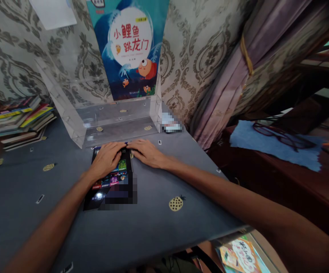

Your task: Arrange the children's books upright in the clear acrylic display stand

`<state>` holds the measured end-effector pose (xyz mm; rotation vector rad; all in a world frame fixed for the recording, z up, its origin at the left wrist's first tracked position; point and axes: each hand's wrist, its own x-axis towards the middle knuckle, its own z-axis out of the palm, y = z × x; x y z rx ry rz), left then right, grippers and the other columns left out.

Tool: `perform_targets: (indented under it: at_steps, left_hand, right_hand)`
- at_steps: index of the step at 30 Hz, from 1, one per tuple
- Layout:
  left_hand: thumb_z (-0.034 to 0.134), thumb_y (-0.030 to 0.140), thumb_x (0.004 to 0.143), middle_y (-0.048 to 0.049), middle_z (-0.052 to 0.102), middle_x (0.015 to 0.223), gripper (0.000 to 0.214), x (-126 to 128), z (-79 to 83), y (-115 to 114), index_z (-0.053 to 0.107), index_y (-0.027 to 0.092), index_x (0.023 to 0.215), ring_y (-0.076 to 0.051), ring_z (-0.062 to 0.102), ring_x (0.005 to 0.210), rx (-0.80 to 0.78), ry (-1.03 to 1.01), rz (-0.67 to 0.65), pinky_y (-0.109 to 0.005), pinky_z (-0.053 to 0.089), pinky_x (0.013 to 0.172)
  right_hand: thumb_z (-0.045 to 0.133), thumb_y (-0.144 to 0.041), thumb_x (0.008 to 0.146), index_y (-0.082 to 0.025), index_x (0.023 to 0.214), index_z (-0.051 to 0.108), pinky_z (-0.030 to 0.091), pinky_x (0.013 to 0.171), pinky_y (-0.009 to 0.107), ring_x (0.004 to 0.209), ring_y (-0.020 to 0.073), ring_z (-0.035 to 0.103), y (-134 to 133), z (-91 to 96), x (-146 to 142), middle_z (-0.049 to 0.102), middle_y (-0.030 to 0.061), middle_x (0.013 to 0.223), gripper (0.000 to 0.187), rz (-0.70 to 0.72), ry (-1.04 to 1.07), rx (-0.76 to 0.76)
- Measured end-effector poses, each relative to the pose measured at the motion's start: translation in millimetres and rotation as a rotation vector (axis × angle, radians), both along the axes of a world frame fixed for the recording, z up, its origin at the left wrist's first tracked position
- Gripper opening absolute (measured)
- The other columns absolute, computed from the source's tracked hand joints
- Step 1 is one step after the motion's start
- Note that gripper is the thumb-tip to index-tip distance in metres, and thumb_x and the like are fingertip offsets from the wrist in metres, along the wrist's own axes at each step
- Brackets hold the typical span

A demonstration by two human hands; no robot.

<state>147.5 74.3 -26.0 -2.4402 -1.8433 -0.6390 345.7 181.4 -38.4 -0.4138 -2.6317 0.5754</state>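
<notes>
So, left fingers (113, 147) over black packet (112, 180), right fingers (138, 145) at its corner, both grips unclear; behind, book (131, 49) titled “小鲤鱼跳龙门”.

The upright blue book (130, 49) reads "小鲤鱼跳龙门", and the lower-right book (240, 256) "米小圈".

Home room, patterned wall (201, 49), tied lilac curtain (227, 91), stacked books (19, 120)

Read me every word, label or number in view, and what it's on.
"小鲤鱼跳龙门": upright blue book.
"米小圈": book at lower right; its second line is too blurred.
Too small or blurred: the blue book's small print, stacked spines, print on the dark packet under the left hand, tablecloth marks.
</notes>
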Motion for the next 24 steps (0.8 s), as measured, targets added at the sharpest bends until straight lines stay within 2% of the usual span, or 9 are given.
perform_targets:
  at_steps: [8, 12, 16, 19, 22, 24]
  left_hand:
    - [0.041, 0.023, 0.098, -0.011, 0.065, 0.133, 0.037, -1, -3.0, 0, 0.055, 0.017, 0.131, -0.025, 0.058, 0.124, 0.02, 0.0, 0.009, -0.047, 0.044, 0.107]
    - [0.042, 0.025, 0.097, -0.0104, 0.066, 0.132, 0.036, -2, -2.9, 1, 0.057, 0.018, 0.129, -0.025, 0.058, 0.124, 0.012, -0.035, 0.013, -0.048, 0.044, 0.107]
    - [0.044, 0.031, 0.097, -0.0089, 0.07, 0.122, 0.034, 4, 9.1, -3, 0.062, 0.019, 0.123, -0.025, 0.064, 0.114, -0.053, -0.093, 0.025, -0.046, 0.047, 0.102]
    - [0.051, 0.04, 0.095, -0.0056, 0.072, 0.118, 0.034, 15, 23.5, -9, 0.062, 0.024, 0.123, -0.025, 0.067, 0.107, -0.132, -0.113, 0.042, -0.043, 0.05, 0.094]
    - [0.06, 0.044, 0.091, -0.0046, 0.072, 0.113, 0.039, 30, 34.0, -17, 0.058, 0.026, 0.126, -0.027, 0.069, 0.099, -0.21, -0.022, 0.107, -0.039, 0.052, 0.083]
    - [0.064, 0.043, 0.09, -0.0069, 0.071, 0.109, 0.04, 41, 37.2, -23, 0.057, 0.022, 0.123, -0.028, 0.068, 0.096, -0.217, 0.118, 0.15, -0.037, 0.052, 0.078]
  right_hand:
    - [0.047, -0.02, 0.101, -0.019, 0.135, 0.059, 0.041, 0.109, 0.05, 0.131, 0.0259, 0.051, 6, -4.0, -5, 0.06, 0.0104, 0.141, 0.036, -0.025, -0.027, 0.023]
    - [0.047, -0.016, 0.099, -0.017, 0.131, 0.061, 0.04, 0.109, 0.049, 0.128, 0.0252, 0.052, 6, -0.4, -4, 0.063, 0.0106, 0.136, 0.035, -0.011, -0.022, -0.014]
    - [0.046, -0.017, 0.099, -0.016, 0.121, 0.065, 0.042, 0.105, 0.045, 0.115, 0.0228, 0.059, 6, 4.8, -1, 0.07, 0.01, 0.121, 0.029, 0.021, 0.044, -0.092]
    - [0.043, -0.02, 0.101, -0.015, 0.112, 0.068, 0.047, 0.096, 0.039, 0.103, 0.021, 0.064, 3, 8.2, 2, 0.072, 0.0095, 0.109, 0.028, 0.041, 0.1, -0.205]
    - [0.043, -0.019, 0.1, -0.015, 0.107, 0.068, 0.05, 0.088, 0.034, 0.095, 0.0191, 0.067, -1, 11.5, 5, 0.074, 0.0069, 0.1, 0.027, 0.074, 0.138, -0.342]
    - [0.044, -0.017, 0.099, -0.015, 0.106, 0.069, 0.05, 0.085, 0.032, 0.091, 0.0177, 0.068, -3, 13.4, 7, 0.074, 0.0051, 0.095, 0.026, 0.097, 0.149, -0.408]
